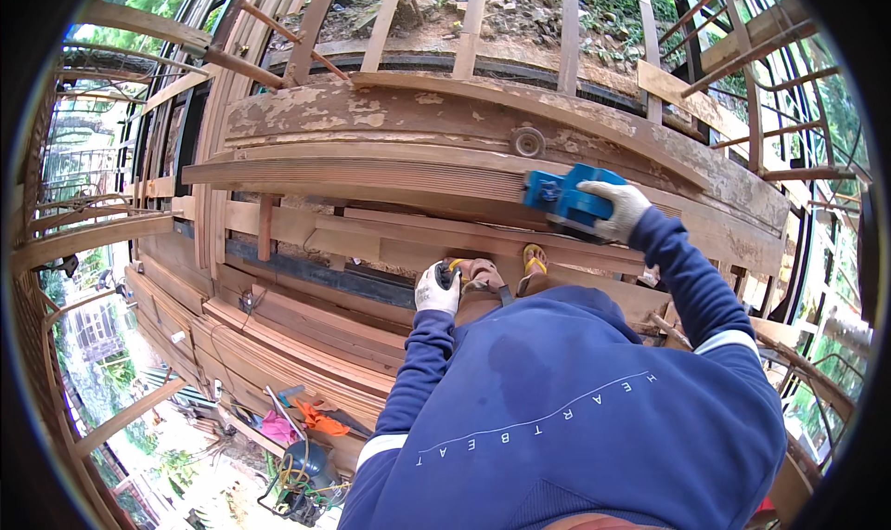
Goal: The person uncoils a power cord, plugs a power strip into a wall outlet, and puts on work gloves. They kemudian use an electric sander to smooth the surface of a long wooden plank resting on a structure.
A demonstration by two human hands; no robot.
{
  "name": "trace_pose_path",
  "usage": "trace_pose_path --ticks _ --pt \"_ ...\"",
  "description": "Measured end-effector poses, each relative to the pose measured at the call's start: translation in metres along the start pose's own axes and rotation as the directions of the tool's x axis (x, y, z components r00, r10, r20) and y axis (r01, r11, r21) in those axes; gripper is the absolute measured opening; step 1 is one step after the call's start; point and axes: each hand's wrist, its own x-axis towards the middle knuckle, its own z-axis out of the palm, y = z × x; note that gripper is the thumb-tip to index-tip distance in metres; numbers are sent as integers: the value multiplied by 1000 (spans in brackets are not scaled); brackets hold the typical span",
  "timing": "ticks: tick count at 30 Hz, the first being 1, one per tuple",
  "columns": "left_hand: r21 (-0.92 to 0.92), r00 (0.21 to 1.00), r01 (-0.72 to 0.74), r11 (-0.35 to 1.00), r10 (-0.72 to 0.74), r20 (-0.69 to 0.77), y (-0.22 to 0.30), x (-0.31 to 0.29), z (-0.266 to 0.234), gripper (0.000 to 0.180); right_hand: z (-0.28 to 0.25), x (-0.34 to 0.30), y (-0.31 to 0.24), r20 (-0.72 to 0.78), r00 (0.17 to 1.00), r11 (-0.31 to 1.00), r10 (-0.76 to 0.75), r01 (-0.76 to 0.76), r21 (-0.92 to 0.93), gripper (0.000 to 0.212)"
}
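The grooved board point(371, 175) runs across the scene with its lengthwise ridges facing up, which leaves that face open to the tool. The blue power tool point(577, 196) rests on the grooved board, right of its middle. The person's right hand point(620, 212), in a pale glove, is closed around the tool's near end; that grip, with the arm reaching out from the body, probably lets 1 hand both steer and press.

The left hand point(438, 290), also gloved, hangs on the near side of the grooved board, well apart from it and from the tool. A small dark thing point(445, 275) shows at its fingers, but glove and shadow blur together there, so I cannot tell whether the hand is clamped on it or merely beside it.

Just beyond the grooved board lies a wide plank point(371, 110) with a flaking surface, perhaps serving as a bench. A round ring-shaped object point(529, 142) sits on it, close to the tool, where it seems easy to reach. The 2 feet, in yellow-strapped sandals point(534, 259), are on the near side of the grooved board, likely placed close to keep the reach short. Farther to its near left are stacked boards point(306, 344), laid lengthwise, then an orange cloth point(320, 420) and a dark tank point(311, 465).
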Motion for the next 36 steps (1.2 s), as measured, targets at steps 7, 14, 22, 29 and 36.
trace_pose_path --ticks 7,14,22,29,36 --pt "95 974 195 976 -204 100 -6 -42 14 41 -53 -88 89 14 996 996 85 -85 25 70" --pt "222 929 283 933 -324 176 -39 -75 31 38 -7 -16 44 -65 997 999 -41 41 -5 58" --pt "171 964 198 965 -224 146 -28 -53 19 38 35 92 -48 82 991 987 -101 110 -114 44" --pt "69 948 259 963 -268 172 -37 -31 4 27 10 22 10 42 999 996 17 -14 -84 43" --pt "108 927 298 948 -315 205 -42 -42 19 28 -61 -137 129 -40 986 987 161 -162 -17 65"
